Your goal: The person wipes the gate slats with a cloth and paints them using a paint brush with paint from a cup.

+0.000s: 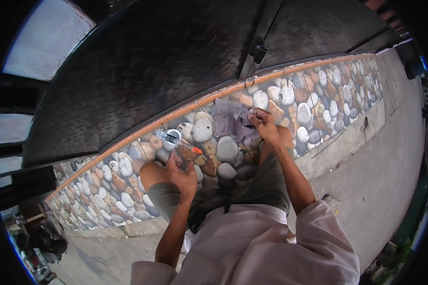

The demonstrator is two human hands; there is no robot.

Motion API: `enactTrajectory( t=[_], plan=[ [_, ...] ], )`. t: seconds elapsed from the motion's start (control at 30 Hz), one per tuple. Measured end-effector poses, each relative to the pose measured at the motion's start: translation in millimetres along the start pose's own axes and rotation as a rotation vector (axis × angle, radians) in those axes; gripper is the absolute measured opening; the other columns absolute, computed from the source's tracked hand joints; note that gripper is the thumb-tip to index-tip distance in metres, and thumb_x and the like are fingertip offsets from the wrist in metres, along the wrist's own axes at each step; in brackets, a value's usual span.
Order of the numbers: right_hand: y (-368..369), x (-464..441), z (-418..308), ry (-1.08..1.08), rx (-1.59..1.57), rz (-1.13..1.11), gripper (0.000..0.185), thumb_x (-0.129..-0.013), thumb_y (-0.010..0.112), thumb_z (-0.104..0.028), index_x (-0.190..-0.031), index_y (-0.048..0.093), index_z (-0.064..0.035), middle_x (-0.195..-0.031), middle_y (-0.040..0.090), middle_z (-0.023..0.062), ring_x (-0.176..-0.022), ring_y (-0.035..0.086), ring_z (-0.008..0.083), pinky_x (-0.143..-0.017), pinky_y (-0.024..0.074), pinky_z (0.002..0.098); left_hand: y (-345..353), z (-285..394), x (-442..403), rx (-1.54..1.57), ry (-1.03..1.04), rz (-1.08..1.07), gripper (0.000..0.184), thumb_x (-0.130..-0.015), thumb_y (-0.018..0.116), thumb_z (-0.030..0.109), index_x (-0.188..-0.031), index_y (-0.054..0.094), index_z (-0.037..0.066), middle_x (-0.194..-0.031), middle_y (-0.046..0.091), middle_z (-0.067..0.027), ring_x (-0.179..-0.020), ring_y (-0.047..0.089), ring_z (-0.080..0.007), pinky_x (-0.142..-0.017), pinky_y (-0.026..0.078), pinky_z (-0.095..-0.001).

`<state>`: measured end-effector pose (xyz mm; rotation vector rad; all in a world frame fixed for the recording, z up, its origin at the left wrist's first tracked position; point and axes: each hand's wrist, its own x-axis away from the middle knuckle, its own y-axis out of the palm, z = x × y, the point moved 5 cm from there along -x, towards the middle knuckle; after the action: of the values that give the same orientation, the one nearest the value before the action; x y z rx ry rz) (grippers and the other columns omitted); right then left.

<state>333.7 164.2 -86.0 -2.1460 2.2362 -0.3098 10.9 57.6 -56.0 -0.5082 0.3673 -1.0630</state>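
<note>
My right hand (264, 126) pinches the edge of a crumpled greyish-purple cloth (230, 121), which lies spread on the pebble-patterned surface between my knees. My left hand (181, 175) is held low near my left knee, fingers apart and apparently holding nothing. Just beyond its fingertips stands a small round can (173, 136) with a pale rim. Across the can lies a slim tool (180, 141) with a flat dark end and an orange tip; its exact kind is not clear. Neither the can nor the tool is visibly touched by my left hand.
A black metal gate (161, 61) with a tread pattern rises ahead, above an orange-brown strip (214, 90). The pebble-patterned surface (314, 114) runs to both sides. Grey concrete (366, 161) extends to the right. Dark clutter (43, 237) stands at the lower left.
</note>
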Motion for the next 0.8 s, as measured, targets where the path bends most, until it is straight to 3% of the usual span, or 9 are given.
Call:
enactTrajectory(
  t=[0.07, 0.2, 0.27, 0.3, 0.43, 0.53, 0.67, 0.7, 0.8],
  plan=[
    [3, 9, -16, 0.112, -0.194, -0.071, 0.009, -0.094, 0.068, -0.006, -0.099, 0.069, 0.0014, -0.084, 0.066, -0.0042, -0.075, 0.054, 0.0018, -0.066, 0.0444, 0.0224, 18, 54, 4, 0.202, 0.132, -0.242, 0.05, -0.086, 0.075, 0.017, -0.128, 0.056, -0.002, -0.124, 0.061, -0.02, -0.11, 0.062, -0.0318, -0.09, 0.051, -0.0395],
    [10, 27, -57, 0.129, -0.308, -0.118, 0.01, -0.093, 0.069, -0.006, -0.1, 0.07, 0.0002, -0.087, 0.068, -0.0029, -0.077, 0.056, 0.0027, -0.069, 0.0458, 0.0209, 58, 135, -26, 0.26, 0.367, -0.308, 0.049, -0.089, 0.075, 0.022, -0.128, 0.058, -0.001, -0.12, 0.065, -0.0184, -0.106, 0.064, -0.0288, -0.088, 0.052, -0.0383],
    [12, 35, -79, 0.116, -0.383, -0.15, 0.008, -0.093, 0.069, -0.006, -0.099, 0.07, -0.0005, -0.089, 0.068, -0.002, -0.078, 0.058, 0.0033, -0.071, 0.047, 0.0201, 79, 152, -36, 0.327, 0.374, -0.561, 0.039, -0.089, 0.074, 0.021, -0.121, 0.064, 0.0, -0.105, 0.071, -0.0169, -0.095, 0.069, -0.0259, -0.082, 0.054, -0.036],
    [8, 37, -84, 0.103, -0.387, -0.142, 0.008, -0.093, 0.069, -0.006, -0.099, 0.07, -0.0005, -0.089, 0.068, -0.002, -0.078, 0.058, 0.0033, -0.071, 0.047, 0.0201, 83, 154, -39, 0.305, 0.26, -0.701, 0.029, -0.091, 0.072, 0.02, -0.111, 0.069, -0.001, -0.089, 0.072, -0.0125, -0.081, 0.069, -0.0179, -0.075, 0.054, -0.0308],
    [6, 42, -100, 0.086, -0.402, -0.172, 0.008, -0.092, 0.071, -0.007, -0.098, 0.07, -0.001, -0.089, 0.068, -0.0021, -0.079, 0.058, 0.0028, -0.071, 0.0471, 0.02, 74, 169, -40, 0.397, 0.255, -0.73, 0.019, -0.096, 0.067, 0.013, -0.107, 0.07, -0.001, -0.084, 0.068, -0.001, -0.078, 0.059, -0.0061, -0.07, 0.049, -0.0247],
    [4, 48, -105, 0.094, -0.544, -0.23, 0.007, -0.09, 0.073, -0.008, -0.094, 0.071, -0.0028, -0.09, 0.068, -0.003, -0.08, 0.059, 0.0028, -0.072, 0.0467, 0.0208, 74, 170, -34, 0.464, 0.226, -0.783, 0.017, -0.098, 0.064, 0.012, -0.107, 0.069, -0.001, -0.085, 0.067, -0.0001, -0.079, 0.058, -0.0055, -0.071, 0.05, -0.0241],
    [11, 50, -124, -0.091, -0.637, -0.136, 0.012, -0.09, 0.074, -0.012, -0.099, 0.072, -0.0027, -0.105, 0.068, 0.0005, -0.09, 0.062, 0.0074, -0.084, 0.0477, 0.0219, 79, 167, -25, 0.77, -0.11, -0.798, 0.009, -0.098, 0.063, 0.012, -0.1, 0.067, 0.004, -0.088, 0.064, 0.001, -0.081, 0.06, -0.0072, -0.073, 0.054, -0.0271],
    [10, 52, -130, -0.137, -0.586, -0.144, 0.014, -0.091, 0.073, -0.014, -0.1, 0.072, -0.0022, -0.107, 0.068, 0.0008, -0.091, 0.061, 0.0072, -0.083, 0.0487, 0.0224, 80, 172, -24, 0.77, -0.081, -0.794, 0.009, -0.098, 0.063, 0.012, -0.1, 0.067, 0.004, -0.088, 0.064, 0.001, -0.081, 0.06, -0.0072, -0.073, 0.054, -0.0271],
    [9, 61, -140, -0.1, -0.379, -0.103, 0.011, -0.094, 0.069, -0.013, -0.096, 0.071, -0.0021, -0.103, 0.067, 0.0003, -0.094, 0.059, 0.008, -0.085, 0.0485, 0.0249, 79, 167, -22, 0.846, -0.285, -0.739, 0.012, -0.096, 0.068, 0.013, -0.102, 0.066, 0.003, -0.089, 0.066, -0.0009, -0.077, 0.062, -0.0075, -0.069, 0.054, -0.0246]
  ],
)
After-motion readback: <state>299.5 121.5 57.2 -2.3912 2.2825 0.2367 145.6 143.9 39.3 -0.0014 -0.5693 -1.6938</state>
